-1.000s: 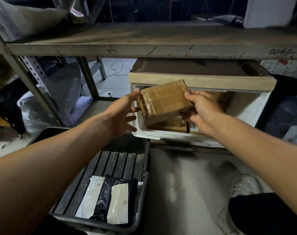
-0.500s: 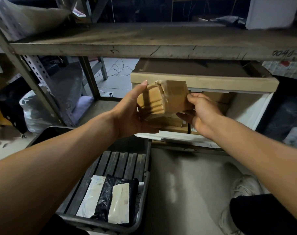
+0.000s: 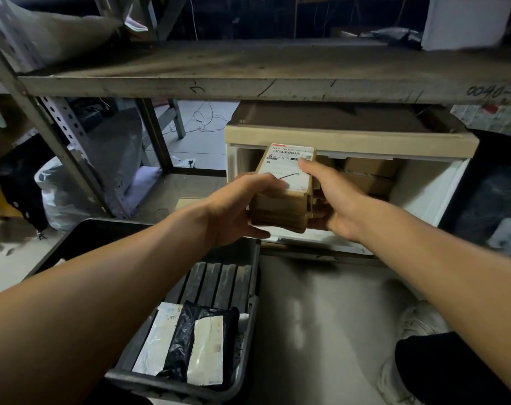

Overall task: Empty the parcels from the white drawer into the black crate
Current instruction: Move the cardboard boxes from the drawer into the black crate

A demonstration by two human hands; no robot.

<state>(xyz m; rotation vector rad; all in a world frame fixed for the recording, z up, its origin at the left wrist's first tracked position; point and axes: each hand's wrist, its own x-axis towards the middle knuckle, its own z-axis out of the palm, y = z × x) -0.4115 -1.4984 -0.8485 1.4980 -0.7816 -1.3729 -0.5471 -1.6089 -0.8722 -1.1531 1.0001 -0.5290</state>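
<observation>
One grey shelf board (image 3: 248, 68) across the top, from 9 to 3 o'clock, over everything. One black crate (image 3: 248, 287) at 6 o'clock on the floor, slatted bottom, long axis running from near edge up toward 12. One white drawer (image 3: 417, 200) at 2 o'clock under the shelf, pulled open, tan top panel above it. Two bare forearms reaching up from 7 and 4 o'clock toward centre. One white shoe (image 3: 417, 325) at 5 o'clock on the floor.

Three flat parcels counted in the crate's near end: one white mailer (image 3: 157, 343) on the left, one black bag (image 3: 187, 337) lying over it, one cream-labelled packet (image 3: 204, 355) on the black bag, all with long axes pointing toward 12. At least two brown boxes (image 3: 368, 176) left inside the drawer at 2 o'clock, stacked; exact count cannot be told.

One brown taped parcel (image 3: 283, 206) held at centre, in front of the drawer's left front corner and above the crate's far end. White shipping label (image 3: 289, 171) turned up and toward the camera, barcode end at 12; long axis running roughly 6 to 12, tilted slightly away.

Left hand (image 3: 233, 209) curled round the parcel's left side, thumb on top at the label edge, fingers underneath. Right hand (image 3: 333, 197) gripping the right side, thumb laid on the label's upper right corner, fingers wrapped below.
</observation>
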